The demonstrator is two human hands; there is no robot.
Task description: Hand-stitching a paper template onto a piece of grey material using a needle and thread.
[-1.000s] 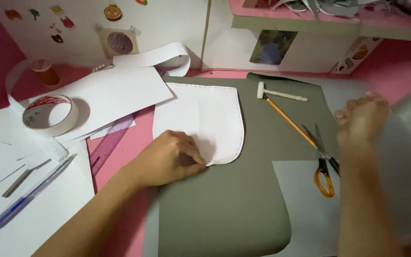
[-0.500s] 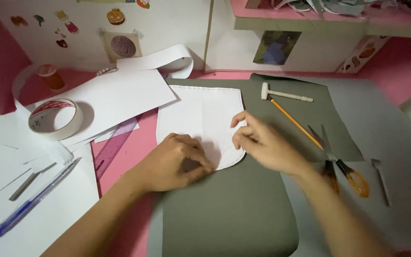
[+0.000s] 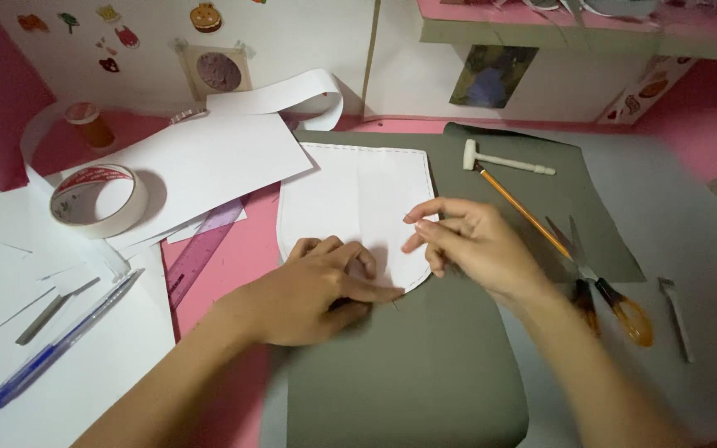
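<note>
Two hands lie on one white pattern [image 3: 357, 199], which sits on one grey sheet [image 3: 408, 373]. The left hand [image 3: 313, 290] is flat on the lower edge of the pattern, fingers stretched and pressing it down, gripping nothing. The right hand [image 3: 475, 245] touches the right edge of the pattern with loosely curled fingertips; whether it pinches the paper edge I cannot tell, the thumb side is hidden.

The pattern has a straight top and a rounded bottom, and its top edge runs along the top edge of the sheet. The lower half of the sheet is bare.

To the right I count one pencil [image 3: 520, 207], one small white hammer [image 3: 504, 160] at the end of the pencil, one pair of scissors [image 3: 603, 286] with orange handles, partly behind the right wrist, and one thin metal tool [image 3: 675, 315] well apart.

To the left there is one tape roll [image 3: 97, 199] on white papers [image 3: 201, 166], one purple ruler [image 3: 205, 249] between the papers and the sheet, one blue pen [image 3: 64, 340], and one small grey bar [image 3: 56, 309] just beside it. A strip of pink table [image 3: 242, 249] stays open between the ruler and the sheet
</note>
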